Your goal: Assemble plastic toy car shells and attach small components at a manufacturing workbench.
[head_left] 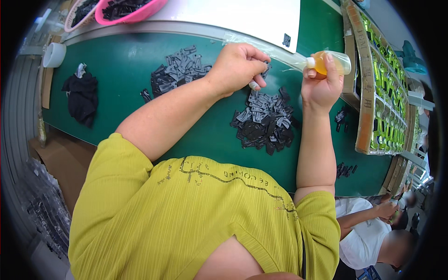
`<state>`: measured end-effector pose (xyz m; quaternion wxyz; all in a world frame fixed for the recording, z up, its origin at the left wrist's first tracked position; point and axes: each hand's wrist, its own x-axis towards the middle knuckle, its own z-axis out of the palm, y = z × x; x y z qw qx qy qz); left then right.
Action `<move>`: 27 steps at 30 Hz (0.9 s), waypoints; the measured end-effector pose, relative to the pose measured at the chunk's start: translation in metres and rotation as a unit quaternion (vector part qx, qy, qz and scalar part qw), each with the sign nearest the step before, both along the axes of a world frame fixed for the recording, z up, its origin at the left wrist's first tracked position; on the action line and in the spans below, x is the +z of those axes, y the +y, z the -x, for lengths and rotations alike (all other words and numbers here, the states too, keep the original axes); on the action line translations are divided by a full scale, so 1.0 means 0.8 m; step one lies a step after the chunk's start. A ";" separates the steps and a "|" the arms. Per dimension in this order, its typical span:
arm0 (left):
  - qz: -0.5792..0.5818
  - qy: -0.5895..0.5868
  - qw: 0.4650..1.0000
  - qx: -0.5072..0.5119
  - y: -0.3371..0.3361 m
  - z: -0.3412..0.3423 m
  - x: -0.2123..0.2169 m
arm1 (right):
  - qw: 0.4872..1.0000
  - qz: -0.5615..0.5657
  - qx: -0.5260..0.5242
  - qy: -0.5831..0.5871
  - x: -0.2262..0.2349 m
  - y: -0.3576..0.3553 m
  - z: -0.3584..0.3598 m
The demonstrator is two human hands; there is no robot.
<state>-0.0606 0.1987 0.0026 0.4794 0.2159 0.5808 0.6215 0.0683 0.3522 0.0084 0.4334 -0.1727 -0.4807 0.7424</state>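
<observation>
My left hand (237, 70) is closed, its fingers pinching a small dark plastic part (266, 69) that is mostly covered by the fingertips. A pale wrap circles one of those fingers. In my right hand (322, 88) is a clear squeeze bottle (346, 64) of amber liquid, tipped on its side. Its white nozzle end points left, toward the pinched part, and does not touch it. Just below my hands lies a heap of black and grey plastic parts (266, 119). A second heap of similar parts (179, 67) sits left of it, beyond my left forearm.
A pink basket (140, 11) of dark parts stands far left, near a white board (233, 14). Black cloth (83, 98) and a tape roll (54, 55) lie left. At right stands a cardboard tray (366, 107) of bright green pieces. Another person (366, 233) sits at lower right.
</observation>
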 end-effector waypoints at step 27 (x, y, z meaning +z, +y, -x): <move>-0.010 0.203 0.965 0.166 0.050 0.020 0.038 | 0.992 0.104 -0.070 0.031 -0.029 0.058 -0.004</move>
